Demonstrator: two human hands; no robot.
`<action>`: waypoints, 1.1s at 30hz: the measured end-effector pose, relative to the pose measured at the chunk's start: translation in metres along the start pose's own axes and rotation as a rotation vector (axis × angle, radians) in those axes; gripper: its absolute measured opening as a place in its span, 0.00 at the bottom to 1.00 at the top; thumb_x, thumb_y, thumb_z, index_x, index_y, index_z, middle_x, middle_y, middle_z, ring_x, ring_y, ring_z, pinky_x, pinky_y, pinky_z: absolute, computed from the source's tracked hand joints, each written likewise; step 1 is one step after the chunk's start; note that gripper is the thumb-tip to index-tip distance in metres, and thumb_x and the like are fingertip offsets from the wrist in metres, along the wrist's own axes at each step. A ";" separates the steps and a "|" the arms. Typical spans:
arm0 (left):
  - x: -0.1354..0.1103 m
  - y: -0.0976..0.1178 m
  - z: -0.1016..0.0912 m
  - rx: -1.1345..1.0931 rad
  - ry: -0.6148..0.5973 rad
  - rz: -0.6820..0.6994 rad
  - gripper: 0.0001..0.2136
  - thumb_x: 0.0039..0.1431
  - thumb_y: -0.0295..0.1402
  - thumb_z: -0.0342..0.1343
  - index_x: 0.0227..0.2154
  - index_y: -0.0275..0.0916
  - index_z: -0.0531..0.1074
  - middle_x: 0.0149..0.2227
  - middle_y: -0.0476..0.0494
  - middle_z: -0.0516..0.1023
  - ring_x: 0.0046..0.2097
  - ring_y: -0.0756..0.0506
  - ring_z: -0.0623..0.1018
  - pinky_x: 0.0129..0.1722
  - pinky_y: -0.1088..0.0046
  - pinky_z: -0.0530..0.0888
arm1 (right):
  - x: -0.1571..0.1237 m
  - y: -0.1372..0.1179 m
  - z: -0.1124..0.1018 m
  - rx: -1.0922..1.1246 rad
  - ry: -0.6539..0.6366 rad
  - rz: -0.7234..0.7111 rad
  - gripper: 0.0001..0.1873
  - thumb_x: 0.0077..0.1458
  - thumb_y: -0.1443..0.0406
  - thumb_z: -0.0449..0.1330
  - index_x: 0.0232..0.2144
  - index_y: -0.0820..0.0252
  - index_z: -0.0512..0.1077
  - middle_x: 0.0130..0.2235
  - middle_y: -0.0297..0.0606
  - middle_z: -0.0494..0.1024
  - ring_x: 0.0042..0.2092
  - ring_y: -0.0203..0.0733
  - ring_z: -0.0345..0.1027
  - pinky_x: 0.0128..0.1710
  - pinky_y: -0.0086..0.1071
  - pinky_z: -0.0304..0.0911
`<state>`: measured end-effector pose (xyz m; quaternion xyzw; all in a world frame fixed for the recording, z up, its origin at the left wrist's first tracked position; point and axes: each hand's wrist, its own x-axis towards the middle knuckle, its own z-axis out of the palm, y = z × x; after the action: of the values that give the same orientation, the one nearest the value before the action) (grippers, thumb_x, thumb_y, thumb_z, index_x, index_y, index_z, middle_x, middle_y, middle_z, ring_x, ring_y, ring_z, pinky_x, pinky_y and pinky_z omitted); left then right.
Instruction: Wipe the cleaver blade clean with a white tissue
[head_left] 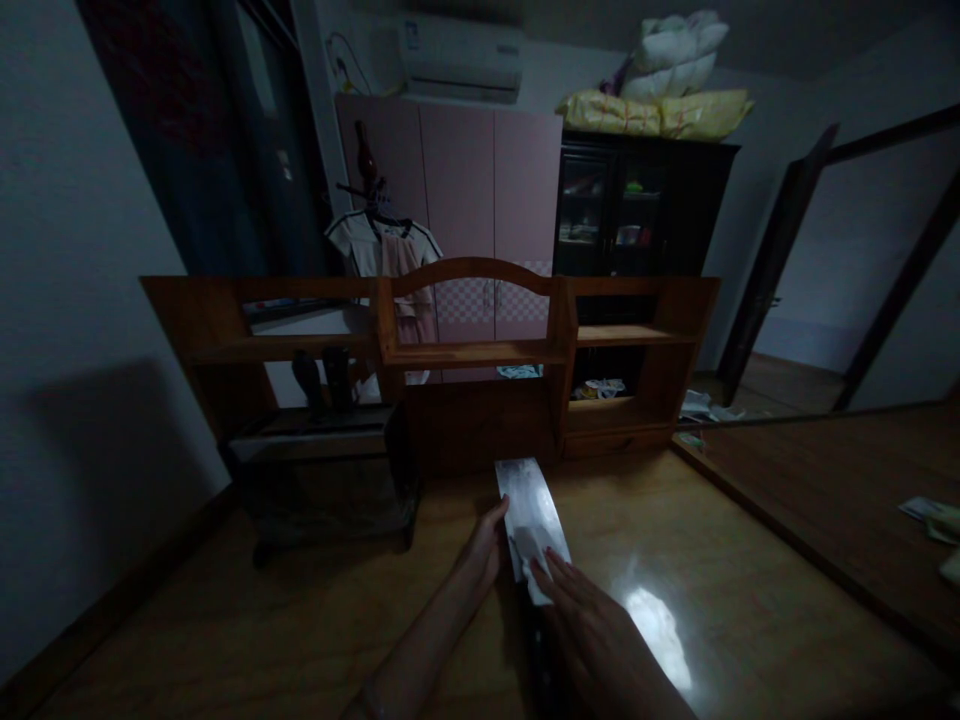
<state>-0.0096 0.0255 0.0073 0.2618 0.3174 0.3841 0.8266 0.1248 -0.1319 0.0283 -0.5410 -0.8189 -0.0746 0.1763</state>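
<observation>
A broad steel cleaver (523, 492) lies flat on the wooden tabletop (697, 540), blade pointing away from me and its dark handle running back between my arms. My left hand (484, 552) is at the blade's left edge, thumb on the metal and fingers curled along the side. My right hand (592, 625) rests with its fingers stretched flat on a small white cloth (529, 553), pressing it onto the near part of the blade.
A wooden shelf unit (472, 355) stands along the back of the table. A dark tray or rack (322, 470) sits at the left. Behind are pink wardrobes (457, 190), a dark cabinet (637, 210) topped with bedding, and an open doorway on the right.
</observation>
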 end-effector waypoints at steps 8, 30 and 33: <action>0.003 0.000 0.000 0.002 0.006 -0.015 0.23 0.59 0.42 0.55 0.45 0.23 0.71 0.37 0.32 0.77 0.34 0.41 0.77 0.36 0.66 0.73 | -0.021 0.024 0.007 -0.110 0.013 0.149 0.26 0.63 0.67 0.42 0.62 0.64 0.58 0.62 0.42 0.56 0.62 0.44 0.54 0.58 0.40 0.59; 0.013 -0.005 -0.006 -0.033 -0.027 0.016 0.21 0.57 0.41 0.57 0.44 0.24 0.71 0.39 0.32 0.77 0.35 0.42 0.78 0.39 0.68 0.73 | 0.019 0.054 0.005 -0.086 0.103 0.114 0.35 0.47 0.77 0.46 0.60 0.71 0.60 0.61 0.51 0.57 0.63 0.49 0.51 0.60 0.47 0.54; 0.008 -0.003 -0.003 -0.038 -0.018 0.011 0.18 0.59 0.39 0.54 0.41 0.25 0.72 0.35 0.34 0.77 0.33 0.44 0.77 0.36 0.71 0.73 | 0.032 0.028 -0.001 -0.010 0.107 -0.025 0.34 0.53 0.75 0.46 0.63 0.65 0.55 0.63 0.46 0.53 0.65 0.46 0.44 0.62 0.46 0.50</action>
<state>-0.0065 0.0305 0.0005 0.2511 0.3011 0.3922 0.8321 0.1390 -0.0931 0.0392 -0.5268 -0.8146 -0.1099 0.2164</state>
